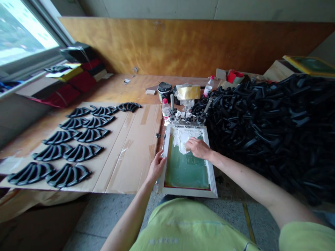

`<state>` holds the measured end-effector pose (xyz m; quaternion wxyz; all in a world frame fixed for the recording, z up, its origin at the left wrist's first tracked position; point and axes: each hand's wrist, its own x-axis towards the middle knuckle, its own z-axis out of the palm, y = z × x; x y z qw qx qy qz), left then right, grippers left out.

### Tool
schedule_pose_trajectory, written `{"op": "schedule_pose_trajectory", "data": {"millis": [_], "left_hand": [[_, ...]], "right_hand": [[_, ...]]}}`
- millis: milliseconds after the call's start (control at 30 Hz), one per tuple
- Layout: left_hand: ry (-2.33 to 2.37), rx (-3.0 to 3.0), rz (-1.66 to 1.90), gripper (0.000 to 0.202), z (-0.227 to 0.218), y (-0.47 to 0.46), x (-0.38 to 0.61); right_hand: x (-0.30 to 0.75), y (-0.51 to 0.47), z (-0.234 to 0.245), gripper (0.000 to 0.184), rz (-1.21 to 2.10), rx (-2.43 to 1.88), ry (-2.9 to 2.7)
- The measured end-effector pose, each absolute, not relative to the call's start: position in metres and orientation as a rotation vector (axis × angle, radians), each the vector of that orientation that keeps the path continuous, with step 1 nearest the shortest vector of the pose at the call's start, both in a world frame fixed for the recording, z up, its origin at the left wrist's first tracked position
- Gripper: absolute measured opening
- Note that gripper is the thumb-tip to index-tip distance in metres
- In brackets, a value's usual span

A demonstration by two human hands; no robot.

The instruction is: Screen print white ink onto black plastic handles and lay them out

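Note:
A screen printing frame (214,184) with a green mesh lies in front of me. White ink (178,136) is smeared thickly over the far part of its mesh. My right hand (198,148) is closed on a small scraper (187,147), mostly hidden by the fingers, at the near edge of the ink. At the frame's left side, my left hand (157,165) grips the rail, its thumb on the edge. Behind the frame is a metal hinge clamp (187,119) crusted with white and black ink.
Rows of black slatted plastic parts (83,152) lie on a cardboard sheet (123,150) at left. A large heap of black parts (272,129) crowds the right. Behind the clamp stand an ink tub (164,91), a tape roll (188,92) and two bottles, one (165,108) nearer.

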<state>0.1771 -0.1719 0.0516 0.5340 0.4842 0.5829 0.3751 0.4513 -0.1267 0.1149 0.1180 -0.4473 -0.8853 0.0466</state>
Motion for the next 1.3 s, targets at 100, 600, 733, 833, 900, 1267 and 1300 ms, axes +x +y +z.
{"op": "schedule_pose_trajectory", "data": {"millis": [100,600,733,833,900,1267,1300], "left_hand": [[1.395,1.147,0.904,0.063,0.051,-0.173,0.178],[1.317,1.068,0.853,0.08,0.089,-0.175,0.177],[1.258,1.011,0.904,0.068,0.135,-0.169,0.177],[1.162,0.97,1.03,0.063,0.17,-0.153,0.186],[1.077,1.0,1.203,0.06,0.188,-0.137,0.196],[1.088,0.725,0.75,0.067,0.125,-0.188,0.255],[1.109,0.708,0.679,0.067,0.113,-0.199,0.255]], "right_hand": [[0.458,-0.135,0.125,0.021,0.277,-1.082,-2.689],[0.445,-0.104,0.135,0.036,0.24,-1.42,-2.26],[0.475,-0.065,0.162,0.053,0.162,-1.673,-2.056],[0.52,-0.072,0.156,0.033,0.107,-1.802,-1.78],[0.541,-0.09,0.137,0.031,0.082,-1.868,-1.694],[0.433,-0.185,0.08,0.012,0.157,-1.64,-2.064],[0.421,-0.195,0.083,0.014,0.156,-1.562,-2.109]]}}
